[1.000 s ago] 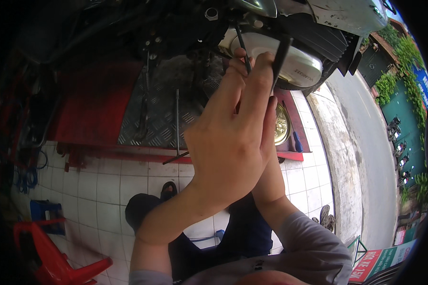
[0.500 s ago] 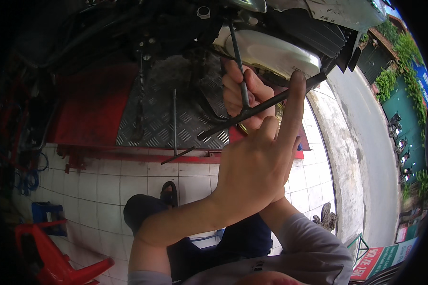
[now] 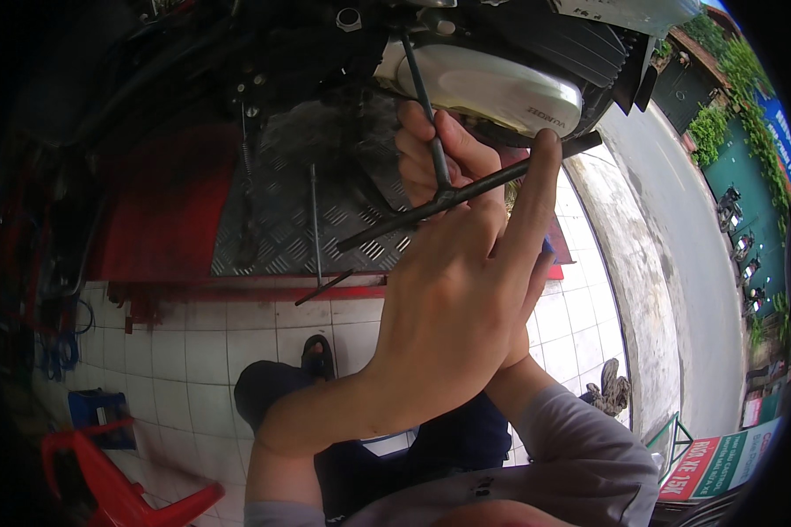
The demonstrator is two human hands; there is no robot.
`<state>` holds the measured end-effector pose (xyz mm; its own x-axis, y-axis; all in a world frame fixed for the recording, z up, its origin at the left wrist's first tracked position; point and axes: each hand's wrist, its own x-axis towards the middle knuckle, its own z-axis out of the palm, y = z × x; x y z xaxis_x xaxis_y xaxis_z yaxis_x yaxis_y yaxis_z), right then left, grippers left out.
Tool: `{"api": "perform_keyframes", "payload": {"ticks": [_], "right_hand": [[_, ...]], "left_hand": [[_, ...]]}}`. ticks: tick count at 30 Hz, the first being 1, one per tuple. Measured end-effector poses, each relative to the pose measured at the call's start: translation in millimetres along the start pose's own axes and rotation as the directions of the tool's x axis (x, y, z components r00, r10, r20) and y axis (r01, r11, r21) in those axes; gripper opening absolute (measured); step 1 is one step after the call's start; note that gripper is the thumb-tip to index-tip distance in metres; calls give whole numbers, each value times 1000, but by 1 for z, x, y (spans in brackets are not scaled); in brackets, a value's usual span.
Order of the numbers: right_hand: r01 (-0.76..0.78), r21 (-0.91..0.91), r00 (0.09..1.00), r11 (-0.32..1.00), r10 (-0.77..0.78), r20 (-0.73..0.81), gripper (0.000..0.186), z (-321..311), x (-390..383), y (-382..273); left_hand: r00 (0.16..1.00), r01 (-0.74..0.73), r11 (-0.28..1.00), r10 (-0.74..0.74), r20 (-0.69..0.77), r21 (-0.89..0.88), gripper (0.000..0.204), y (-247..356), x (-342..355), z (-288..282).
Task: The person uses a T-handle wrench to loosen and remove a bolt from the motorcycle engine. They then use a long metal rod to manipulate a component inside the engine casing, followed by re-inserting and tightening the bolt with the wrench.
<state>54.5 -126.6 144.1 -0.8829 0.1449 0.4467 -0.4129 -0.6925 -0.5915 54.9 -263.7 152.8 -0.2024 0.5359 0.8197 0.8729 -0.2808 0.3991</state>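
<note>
A dark metal T-handle wrench (image 3: 431,132) runs up to the underside of a motorcycle, beside its silver engine cover (image 3: 492,88). My right hand (image 3: 457,151), farther off and partly hidden, has its fingers around the wrench's shaft just above the crossbar. Nearer, and crossing in front of my right forearm, is my left hand (image 3: 457,272), its back toward me. Its index finger stretches out against the right part of the crossbar; the other fingers bend away and are mostly hidden. The shaft's upper end meets the bike among dark parts, and what it fits is unclear.
A second T-handle wrench (image 3: 315,220) stands against the red lift platform (image 3: 158,228) with its treadplate top. Below are white floor tiles (image 3: 185,351), a red plastic object (image 3: 114,474) and a blue stool (image 3: 97,413) at left. A road (image 3: 677,220) runs along the right.
The crossbar has turned slightly, and its left end sticks out farther left. My left hand has shifted up and left, covering more of my right hand. The whole view has shifted a little.
</note>
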Motion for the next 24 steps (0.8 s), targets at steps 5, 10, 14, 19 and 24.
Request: {"api": "perform_keyframes", "payload": {"ticks": [5,10,14,19,24], "right_hand": [[-58,61,993,996,52,102,22,9,-10,-14],[-119,-181,992,976,123,10,34,8,-10,-10],[-64,-457,998,887,59,-26,29,-41,-33,-4],[-273,-576,955,771,289,-66,17,-62,-61,16],[-463,-540,866,703,488,-106,17,-98,-104,17]], "left_hand": [[982,30,990,-4,188,-137,61,29,2,-32],[998,-66,988,64,-18,-138,37,14,4,-61],[995,13,983,-31,-97,-182,19,4,10,-51],[965,225,972,-212,157,-68,24,-30,12,-35],[817,137,935,-294,497,327,35,-65,-23,-4]]}}
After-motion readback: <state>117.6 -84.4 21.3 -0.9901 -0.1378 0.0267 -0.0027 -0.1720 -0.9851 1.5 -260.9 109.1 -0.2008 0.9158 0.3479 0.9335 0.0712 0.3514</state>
